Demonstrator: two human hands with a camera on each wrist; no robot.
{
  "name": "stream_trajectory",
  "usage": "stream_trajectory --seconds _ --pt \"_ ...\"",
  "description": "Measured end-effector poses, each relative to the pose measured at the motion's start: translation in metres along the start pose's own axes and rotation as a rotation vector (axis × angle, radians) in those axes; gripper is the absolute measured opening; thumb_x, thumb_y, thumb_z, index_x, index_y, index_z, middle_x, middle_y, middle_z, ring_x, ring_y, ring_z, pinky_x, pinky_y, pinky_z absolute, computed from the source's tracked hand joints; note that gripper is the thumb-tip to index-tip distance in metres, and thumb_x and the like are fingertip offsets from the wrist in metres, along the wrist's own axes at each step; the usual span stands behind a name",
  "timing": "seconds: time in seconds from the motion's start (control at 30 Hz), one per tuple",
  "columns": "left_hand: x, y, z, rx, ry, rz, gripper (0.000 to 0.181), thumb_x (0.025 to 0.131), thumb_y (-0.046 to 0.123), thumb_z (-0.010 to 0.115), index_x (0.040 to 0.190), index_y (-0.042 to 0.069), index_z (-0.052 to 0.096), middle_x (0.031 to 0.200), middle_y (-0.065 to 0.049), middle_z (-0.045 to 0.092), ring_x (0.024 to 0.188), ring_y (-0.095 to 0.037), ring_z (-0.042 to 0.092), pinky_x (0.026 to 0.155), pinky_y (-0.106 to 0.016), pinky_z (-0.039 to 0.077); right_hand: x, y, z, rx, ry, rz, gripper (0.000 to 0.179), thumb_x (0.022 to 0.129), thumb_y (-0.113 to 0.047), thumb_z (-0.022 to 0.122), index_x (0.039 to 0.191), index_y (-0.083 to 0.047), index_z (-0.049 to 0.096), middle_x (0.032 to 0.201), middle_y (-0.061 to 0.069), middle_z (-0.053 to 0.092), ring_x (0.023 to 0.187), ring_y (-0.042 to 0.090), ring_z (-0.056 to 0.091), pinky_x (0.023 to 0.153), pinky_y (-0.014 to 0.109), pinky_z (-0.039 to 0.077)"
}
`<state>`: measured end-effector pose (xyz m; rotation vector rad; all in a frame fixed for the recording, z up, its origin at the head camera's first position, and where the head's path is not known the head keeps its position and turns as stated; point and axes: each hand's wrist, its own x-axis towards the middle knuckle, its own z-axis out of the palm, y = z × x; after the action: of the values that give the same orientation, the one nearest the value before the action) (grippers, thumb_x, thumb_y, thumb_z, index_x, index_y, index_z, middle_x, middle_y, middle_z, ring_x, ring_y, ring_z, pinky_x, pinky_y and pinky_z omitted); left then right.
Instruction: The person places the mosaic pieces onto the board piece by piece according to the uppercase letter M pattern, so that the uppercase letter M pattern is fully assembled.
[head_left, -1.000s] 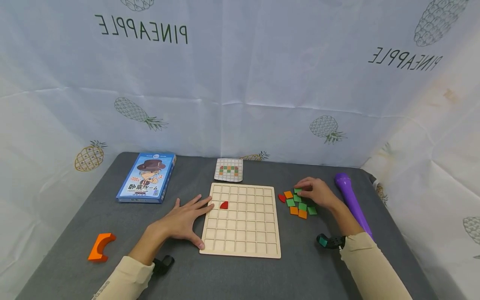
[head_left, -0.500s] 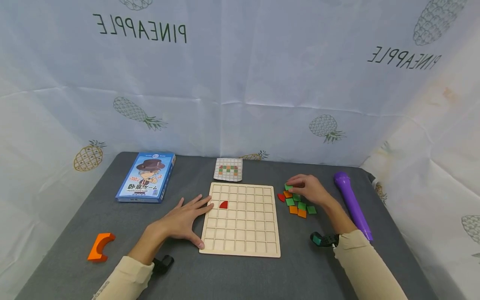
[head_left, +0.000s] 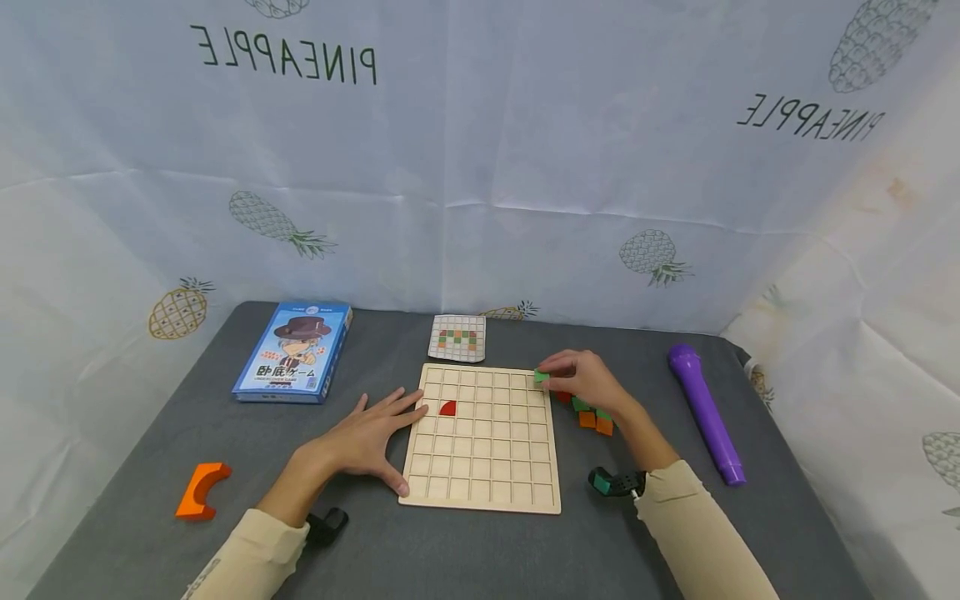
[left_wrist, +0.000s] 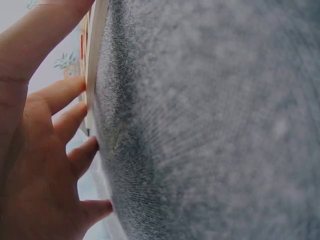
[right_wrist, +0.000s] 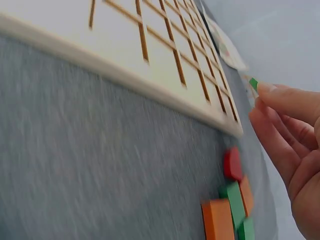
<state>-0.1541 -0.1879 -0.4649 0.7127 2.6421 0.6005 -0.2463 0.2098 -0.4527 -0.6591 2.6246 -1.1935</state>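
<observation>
A wooden grid board (head_left: 483, 467) lies on the dark table, with one red quarter-circle tile (head_left: 447, 408) in an upper-left cell. My left hand (head_left: 363, 442) rests with spread fingers along the board's left edge; the left wrist view shows fingertips touching its side. Between thumb and fingers, my right hand (head_left: 585, 382) pinches a green square tile (head_left: 541, 377), held over the board's upper-right corner. In the right wrist view only a bit of that green tile (right_wrist: 254, 83) shows. Below the right hand lies a pile of orange tiles (head_left: 587, 420), green tiles and a red one, partly hidden.
Behind the board lies a pattern card (head_left: 457, 338) with a coloured grid. A blue game box (head_left: 294, 353) sits at the back left, an orange arch block (head_left: 201, 492) at the front left. A purple microphone (head_left: 705, 412) lies to the right, beyond the right arm.
My right hand has moved left from the tile pile to the board's upper-right corner, carrying a green tile. The left hand has stayed in place.
</observation>
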Motion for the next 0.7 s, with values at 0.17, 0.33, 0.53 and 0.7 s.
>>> stream_trajectory --seconds 0.17,0.33,0.53,0.7 --pt "-0.001 0.001 -0.001 0.002 -0.004 -0.008 0.123 0.059 0.065 0.091 0.16 0.02 0.037 0.173 -0.007 0.022 0.16 -0.041 0.016 0.115 -0.083 0.006 0.007 -0.009 0.016 0.018 -0.017 -0.014 0.025 0.092 -0.016 0.076 0.116 -0.007 0.078 0.126 0.016 0.07 0.109 0.029 0.068 0.084 0.03 0.058" --pt "-0.001 0.001 -0.001 0.002 0.001 0.002 0.123 0.059 0.064 0.091 0.16 0.019 0.037 0.172 -0.008 0.023 0.16 -0.042 0.016 0.114 -0.084 0.007 0.015 -0.019 0.034 0.069 -0.064 -0.047 0.026 0.092 -0.013 0.075 0.117 -0.006 0.077 0.127 0.017 0.069 0.106 0.026 0.067 0.082 0.028 0.056" --pt "0.0 0.002 -0.001 0.003 -0.01 -0.012 0.123 0.058 0.065 0.09 0.16 0.021 0.036 0.173 -0.004 0.021 0.161 -0.038 0.014 0.116 -0.082 0.006 0.024 -0.035 0.056 0.097 -0.125 -0.068 0.026 0.089 -0.014 0.078 0.114 -0.007 0.078 0.123 0.014 0.072 0.096 0.015 0.067 0.076 0.024 0.055" --pt "0.0 0.002 -0.001 0.008 -0.017 -0.028 0.123 0.059 0.067 0.09 0.16 0.021 0.037 0.173 -0.003 0.021 0.161 -0.037 0.014 0.117 -0.082 0.006 0.029 -0.045 0.073 0.134 -0.149 -0.084 0.024 0.089 -0.011 0.078 0.113 -0.007 0.079 0.12 0.013 0.073 0.094 0.012 0.068 0.077 0.023 0.056"
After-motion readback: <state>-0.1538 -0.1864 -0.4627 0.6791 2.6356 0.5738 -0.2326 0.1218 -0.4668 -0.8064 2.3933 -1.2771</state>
